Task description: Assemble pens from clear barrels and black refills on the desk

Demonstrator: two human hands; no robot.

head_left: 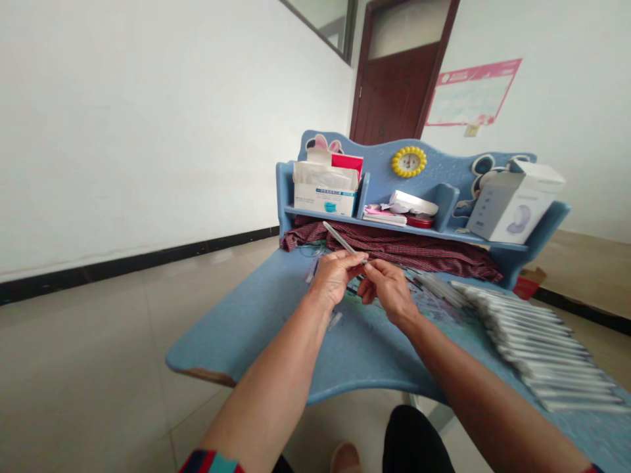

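Above the middle of the blue desk, my left hand (334, 274) is closed round a slim translucent pen (339, 238), which points up and away to the left. My right hand (390, 287) meets it fingertip to fingertip, pinching at the pen's near end; that end is mostly hidden by the fingers. Beneath and behind the hands lie loose dark pen parts (353, 290) and small clear pieces (334, 320), too blurred to tell apart. A large stack of similar pens (547, 348) lies on the right side of the desk, with a smaller bunch (444, 289) beside it.
A checked dark red cloth (419, 246) lies along the back under the shelf. On the shelf stand a mask box (325, 197), papers with a white round item (414, 202), and a white box (515, 200). The desk's chipped front edge (207, 376) curves inward.
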